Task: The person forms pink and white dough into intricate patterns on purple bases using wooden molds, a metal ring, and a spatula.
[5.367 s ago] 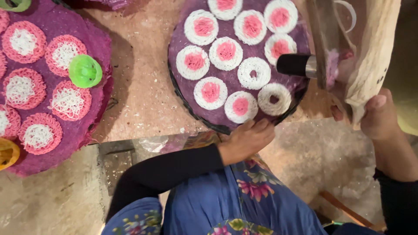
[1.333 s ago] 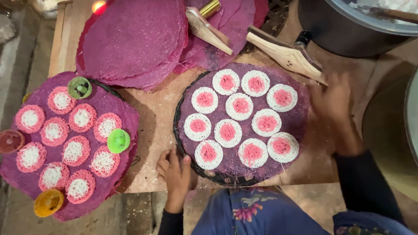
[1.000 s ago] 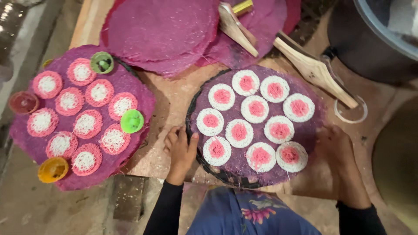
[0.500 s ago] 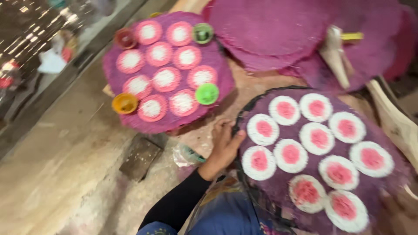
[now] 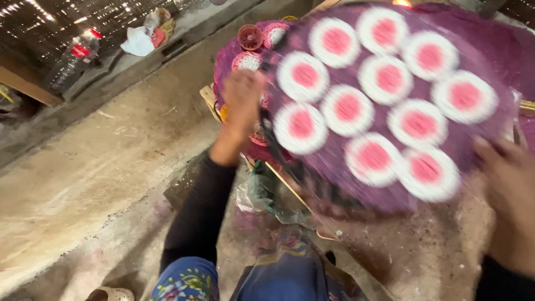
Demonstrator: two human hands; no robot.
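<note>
a: what have the hands got hold of?

b: a round dark tray (image 5: 312, 184) draped in purple cloth, carrying ten white discs with pink middles (image 5: 348, 106). the left hand (image 5: 242, 97) grips its near-left rim, fingers curled over the edge. the right hand (image 5: 510, 184) is at the far-right rim, but it's blurred, so i cannot tell how far it's closed or whether it truly grips.

a: where does the tray sit between them?

b: it spans from one hand to the other, tilted and raised above the stained surface (image 5: 434, 251) under the right hand.

a: anything behind the left hand?

b: a second purple tray (image 5: 228, 56), mostly hidden by the held one, with more white discs and a small red cup (image 5: 250, 37) just beyond the left fingers.

a: and further out?

b: well off to the left of the left hand, a concrete floor (image 5: 100, 161), a plastic bottle (image 5: 69, 61) and a crumpled white cloth (image 5: 134, 40) on a ledge. below the left forearm there's crumpled clear plastic (image 5: 259, 192), and floral blue clothing (image 5: 184, 281) at the bottom.
</note>
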